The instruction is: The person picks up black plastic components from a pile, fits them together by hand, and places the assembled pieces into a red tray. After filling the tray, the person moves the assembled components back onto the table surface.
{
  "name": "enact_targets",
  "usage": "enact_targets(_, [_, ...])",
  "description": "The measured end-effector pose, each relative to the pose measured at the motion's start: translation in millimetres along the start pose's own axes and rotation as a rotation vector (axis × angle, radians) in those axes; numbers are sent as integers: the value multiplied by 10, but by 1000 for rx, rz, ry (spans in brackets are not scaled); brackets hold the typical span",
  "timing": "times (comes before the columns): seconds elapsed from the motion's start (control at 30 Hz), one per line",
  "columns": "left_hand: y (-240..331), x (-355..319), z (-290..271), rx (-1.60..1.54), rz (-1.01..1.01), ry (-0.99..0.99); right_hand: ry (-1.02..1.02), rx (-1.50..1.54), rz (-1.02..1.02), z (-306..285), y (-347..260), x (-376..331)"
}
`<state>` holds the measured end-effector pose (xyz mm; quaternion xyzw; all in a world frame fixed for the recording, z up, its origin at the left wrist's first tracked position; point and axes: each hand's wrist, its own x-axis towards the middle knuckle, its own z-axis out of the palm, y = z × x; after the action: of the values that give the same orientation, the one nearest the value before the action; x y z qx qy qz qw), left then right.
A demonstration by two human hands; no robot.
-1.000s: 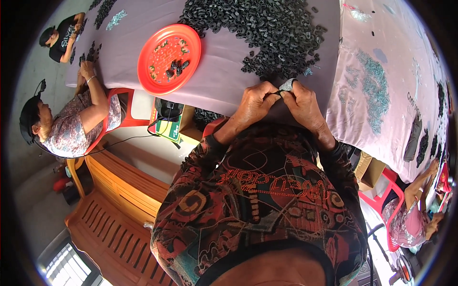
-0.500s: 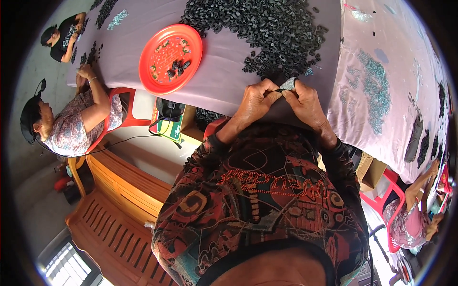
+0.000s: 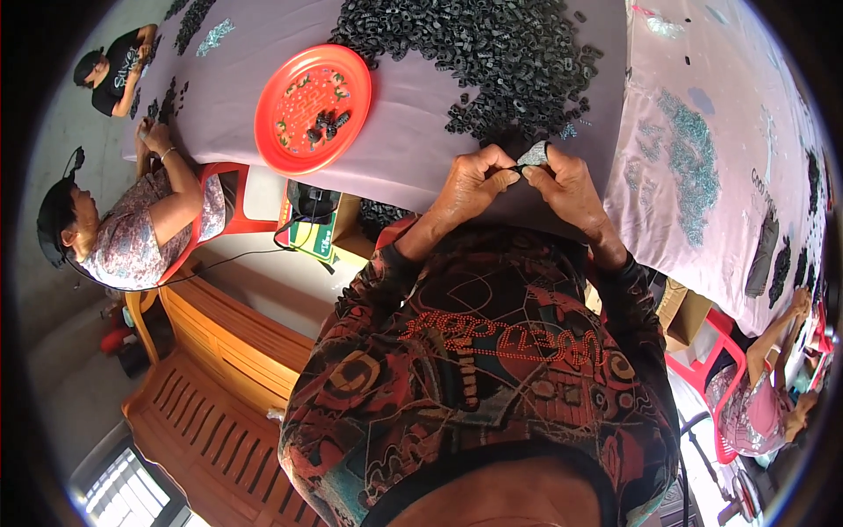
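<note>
- the left hand (image 3: 470,186) sits at the near edge of the table (image 3: 219,88), fingers curled in tight, thumb and fingertips pinched onto a small grey piece (image 3: 533,156).
- the right hand (image 3: 572,189) meets it from the other side, its fingers also closed on that same grey piece, so the two hands touch at the fingertips.
- the grey piece is held between both hands just above the table edge, right below the big heap; most of it is hidden by the fingers and its exact shape cannot be told.
- a wide heap of small black parts (image 3: 474,44) spreads over the pale cloth just beyond the hands, with loose ones scattered at its near rim.
- a round red plate (image 3: 290,132) lies to the left of the heap, apart from the hands, with a few black parts (image 3: 323,126) in its middle.
- to the right, another stretch of cloth carries a scatter of small silvery bits (image 3: 689,158).
- both forearms wear sleeves of a dark patterned top in red and orange (image 3: 492,351).
- on the left a seated person in a floral top (image 3: 132,228) reaches toward the table from a red chair (image 3: 230,198); another person in dark clothes (image 3: 114,61) sits farther along.
- a wooden bench (image 3: 219,351) stands below the table on the left.
- at the lower right another person in pink (image 3: 764,395) sits by a red chair.
</note>
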<state>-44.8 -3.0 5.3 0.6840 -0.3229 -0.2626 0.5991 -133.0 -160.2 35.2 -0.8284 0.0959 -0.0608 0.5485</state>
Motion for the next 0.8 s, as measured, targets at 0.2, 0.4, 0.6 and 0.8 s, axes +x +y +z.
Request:
enact_targets(0.2, [-18,-23,22,-13,-19,-8,54,-35,-21,61,31,-43])
enact_targets(0.4, [9,10,82,94,102,107,175,-187,-113,160,26,-32])
enact_targets(0.6, [25,10,138,238,185,184,175,-151,-18,168,2,7])
enact_targets(0.8, [-27,-4,134,32,32,224,78,130,225,215,-10,56])
